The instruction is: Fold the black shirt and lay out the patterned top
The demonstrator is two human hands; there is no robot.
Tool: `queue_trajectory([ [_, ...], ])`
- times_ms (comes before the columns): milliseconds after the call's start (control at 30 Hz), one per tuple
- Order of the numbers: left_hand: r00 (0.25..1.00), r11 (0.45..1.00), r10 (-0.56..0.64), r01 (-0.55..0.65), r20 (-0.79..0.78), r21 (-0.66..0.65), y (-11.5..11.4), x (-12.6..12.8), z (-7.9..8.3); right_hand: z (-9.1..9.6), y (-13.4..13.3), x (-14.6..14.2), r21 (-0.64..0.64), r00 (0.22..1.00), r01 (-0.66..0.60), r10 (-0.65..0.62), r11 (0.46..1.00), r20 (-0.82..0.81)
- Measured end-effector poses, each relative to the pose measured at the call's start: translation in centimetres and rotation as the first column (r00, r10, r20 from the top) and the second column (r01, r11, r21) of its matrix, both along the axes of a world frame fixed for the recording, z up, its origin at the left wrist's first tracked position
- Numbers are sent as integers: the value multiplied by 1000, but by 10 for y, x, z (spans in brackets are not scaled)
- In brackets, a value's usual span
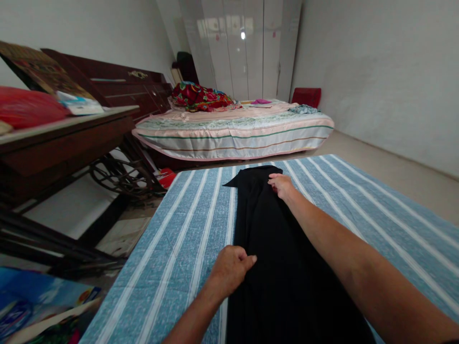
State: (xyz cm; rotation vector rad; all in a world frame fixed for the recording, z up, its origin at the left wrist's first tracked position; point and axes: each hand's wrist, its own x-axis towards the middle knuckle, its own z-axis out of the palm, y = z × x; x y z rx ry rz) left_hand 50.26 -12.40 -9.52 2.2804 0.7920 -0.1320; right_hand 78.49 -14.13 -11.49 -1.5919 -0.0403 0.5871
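Note:
A long black garment (pixel 279 258) lies stretched lengthwise on a bed covered with a blue and white striped sheet (pixel 179 229). My left hand (pixel 231 270) is closed, pinching the garment's left edge near me. My right hand (pixel 281 185) reaches to the far end, its fingers curled and gripping the cloth near the top right corner. My right forearm lies across the garment.
A second bed (pixel 233 131) with a striped pink cover and a bundle of floral cloth (pixel 201 97) stands beyond. A dark wooden treadle table (pixel 60 143) with a red item is at the left. White wardrobes (pixel 247 48) line the far wall.

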Motion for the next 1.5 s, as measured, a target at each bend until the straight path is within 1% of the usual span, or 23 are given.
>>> queue_trajectory([
  [67, 997, 992, -20, 28, -68, 122, 0, -2, 2, -1, 1, -1, 7, 1000, 0, 0, 1000, 4],
  [133, 992, 964, -30, 62, -123, 260, -2, -4, 6, -1, 2, -1, 5, 1000, -5, 5, 1000, 21],
  [200, 988, 928, -41, 94, -151, 360, -7, -6, 10, -2, 2, -1, -8, 999, -12, 12, 1000, 50],
  [233, 989, 908, -48, 102, -141, 406, -10, -6, 13, -3, 2, -2, -19, 998, -15, 16, 1000, 68],
  [300, 994, 856, -84, 109, -72, 505, -18, -7, 15, -3, 2, -2, -48, 993, -21, 26, 999, 111],
  [367, 984, 804, -178, 133, 20, 580, -25, -6, 14, -2, 1, -4, -87, 986, -24, 38, 996, 164],
  [400, 970, 787, -240, 168, 44, 594, -29, -5, 13, 0, -1, -5, -110, 980, -27, 48, 994, 193],
  [467, 940, 774, -340, 259, 34, 578, -35, -2, 7, 6, -7, -8, -157, 965, -40, 79, 987, 250],
  [500, 930, 772, -368, 298, 13, 562, -37, -1, 5, 10, -11, -10, -183, 956, -53, 102, 982, 275],
  [567, 922, 769, -385, 343, -37, 539, -40, 3, 0, 18, -26, -17, -241, 936, -92, 166, 966, 309],
  [633, 924, 769, -376, 355, -73, 532, -41, 6, -2, 26, -46, -28, -315, 915, -151, 253, 937, 314],
  [700, 926, 769, -367, 358, -94, 530, -42, 8, -1, 29, -68, -42, -398, 889, -231, 359, 888, 286],
  [833, 929, 771, -349, 360, -124, 525, -44, 10, 1, 25, -107, -74, -529, 816, -400, 554, 749, 167],
  [900, 930, 771, -342, 360, -134, 526, -45, 10, 2, 20, -118, -86, -565, 788, -445, 604, 695, 122],
  [967, 930, 769, -342, 361, -139, 527, -46, 9, 3, 17, -124, -94, -585, 775, -465, 625, 665, 94],
  [1033, 929, 771, -341, 363, -141, 523, -45, 9, 3, 15, -126, -99, -592, 774, -468, 628, 656, 85],
  [1100, 929, 777, -342, 366, -144, 512, -45, 8, 3, 15, -127, -101, -594, 782, -451, 616, 666, 97],
  [1233, 929, 798, -334, 369, -160, 477, -44, 6, 1, 12, -127, -102, -615, 807, -366, 568, 698, 164],
  [1333, 933, 807, -320, 359, -164, 469, -45, 6, -2, 7, -128, -103, -644, 804, -299, 549, 704, 227],
  [1433, 932, 809, -318, 361, -172, 463, -45, 6, -3, 11, -135, -112, -676, 762, -203, 548, 709, 345],
  [1500, 932, 809, -318, 362, -174, 462, -45, 7, -4, 17, -143, -126, -680, 691, -126, 555, 722, 462],
])
